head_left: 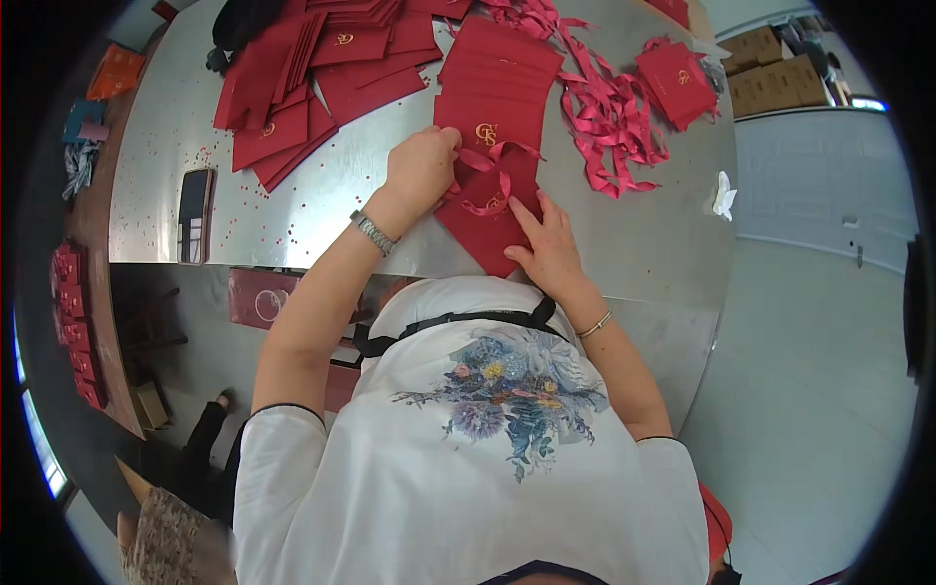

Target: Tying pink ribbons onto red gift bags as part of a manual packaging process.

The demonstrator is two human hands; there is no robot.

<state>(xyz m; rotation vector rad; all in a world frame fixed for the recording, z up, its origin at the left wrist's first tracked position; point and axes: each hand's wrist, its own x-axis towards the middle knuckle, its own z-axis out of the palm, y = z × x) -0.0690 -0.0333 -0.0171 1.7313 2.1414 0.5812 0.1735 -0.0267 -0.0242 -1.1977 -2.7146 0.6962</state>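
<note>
A row of overlapping red paper bags (492, 102) with gold emblems runs toward me along the table. The nearest red bag (478, 234) lies at a slant by the table's front edge, a loose pink ribbon (504, 180) curling over it. My left hand (421, 171) is closed at the bag's left side, its fingertips pinching the ribbon; part of the grip is hidden. Flat on the bag's right side rests my right hand (551, 242), fingers stretched and thumb apart, with a fingertip close to the ribbon's curl.
Stacked red bags (375, 93) fill the back left. A heap of pink ribbons (609, 122) lies back right, beside more bags (676, 83). A phone (195, 216) sits at left near red specks. A crumpled tissue (721, 196) is near the right edge. Another person's leg (207, 429) shows lower left.
</note>
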